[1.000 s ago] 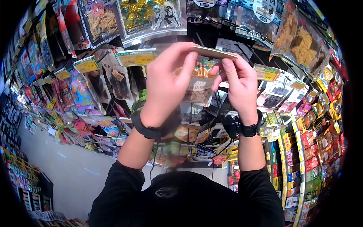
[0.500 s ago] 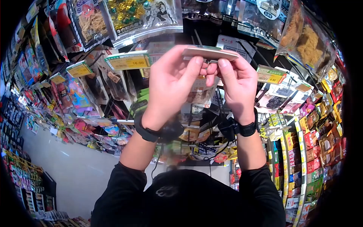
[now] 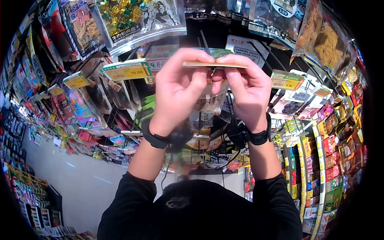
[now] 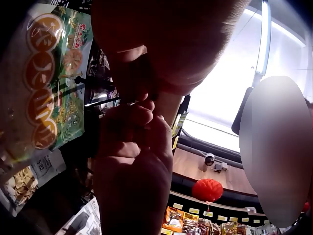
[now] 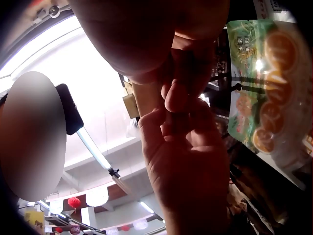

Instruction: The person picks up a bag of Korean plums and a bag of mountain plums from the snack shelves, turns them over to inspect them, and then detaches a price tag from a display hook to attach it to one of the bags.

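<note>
Between both hands is a thin flat card (image 3: 216, 65), seen nearly edge-on in the head view. The left hand (image 3: 174, 92) pinches its left part, thumb on the near side and fingers behind. At the right part, the right hand (image 3: 250, 90) grips it the same way. Some fingertips of both hands meet beneath the card. A tan strip of the card (image 5: 145, 98) shows beside the fingers in the right wrist view. Just beyond the hands hangs a snack bag (image 4: 41, 81) with orange circles and a green end, partly hidden by them in the head view.
Yellow price tags (image 3: 128, 73) stick out on hooks at either side of the hands. Large snack pouches (image 3: 140, 22) hang above. Packed shelves (image 3: 330, 168) curve round on the right, with pale floor (image 3: 76, 176) at lower left.
The card has turned from slanted to nearly level and edge-on, and moved slightly left and down. The hands have drawn closer together, their fingertips meeting beneath it.
</note>
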Tool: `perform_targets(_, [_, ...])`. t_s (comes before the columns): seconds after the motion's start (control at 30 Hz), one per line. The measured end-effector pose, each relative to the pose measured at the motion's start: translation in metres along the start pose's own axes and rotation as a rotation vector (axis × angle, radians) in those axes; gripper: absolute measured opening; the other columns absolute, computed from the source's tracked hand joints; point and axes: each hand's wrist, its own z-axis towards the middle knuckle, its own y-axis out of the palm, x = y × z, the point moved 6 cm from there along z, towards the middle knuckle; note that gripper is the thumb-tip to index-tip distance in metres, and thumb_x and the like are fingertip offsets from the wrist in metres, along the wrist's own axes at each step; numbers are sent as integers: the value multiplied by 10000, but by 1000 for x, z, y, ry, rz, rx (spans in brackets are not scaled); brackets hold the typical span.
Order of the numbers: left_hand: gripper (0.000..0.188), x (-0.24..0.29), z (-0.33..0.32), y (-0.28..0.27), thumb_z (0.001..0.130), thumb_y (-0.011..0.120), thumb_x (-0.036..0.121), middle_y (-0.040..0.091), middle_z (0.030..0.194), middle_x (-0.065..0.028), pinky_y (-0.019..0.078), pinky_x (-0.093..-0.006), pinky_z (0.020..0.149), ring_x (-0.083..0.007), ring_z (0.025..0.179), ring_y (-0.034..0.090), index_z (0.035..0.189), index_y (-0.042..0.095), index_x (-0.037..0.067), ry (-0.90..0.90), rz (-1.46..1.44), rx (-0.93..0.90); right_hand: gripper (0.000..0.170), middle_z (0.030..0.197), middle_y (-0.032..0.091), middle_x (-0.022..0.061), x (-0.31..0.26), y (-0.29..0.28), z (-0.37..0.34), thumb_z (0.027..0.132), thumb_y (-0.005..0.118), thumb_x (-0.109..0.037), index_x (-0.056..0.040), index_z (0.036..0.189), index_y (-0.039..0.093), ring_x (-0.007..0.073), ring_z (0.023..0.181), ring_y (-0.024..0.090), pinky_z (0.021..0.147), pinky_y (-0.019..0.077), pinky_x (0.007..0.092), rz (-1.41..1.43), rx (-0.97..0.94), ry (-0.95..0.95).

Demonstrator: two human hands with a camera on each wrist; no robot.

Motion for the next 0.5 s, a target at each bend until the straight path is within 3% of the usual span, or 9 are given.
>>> perform_targets(0.2, [205, -5, 0, 1, 1008, 607, 4, 616, 1090, -73, 531, -284, 772, -131, 854, 638, 1211, 578, -1, 18, -141, -90, 221, 1027, 711, 100, 3, -1, 0, 1012, 562, 60, 43, 1210, 658, 111, 803, 690, 731, 559, 234, -27, -17, -27])
perform_targets(0.5, [251, -1, 6, -5, 949, 592, -38, 608, 1087, -62, 517, -269, 798, -126, 900, 633, 1197, 601, -1, 157, 155, -100, 244, 1122, 676, 122, -4, -2, 5, 980, 555, 102, 58, 1198, 657, 130, 861, 697, 757, 575, 246, -109, -71, -132])
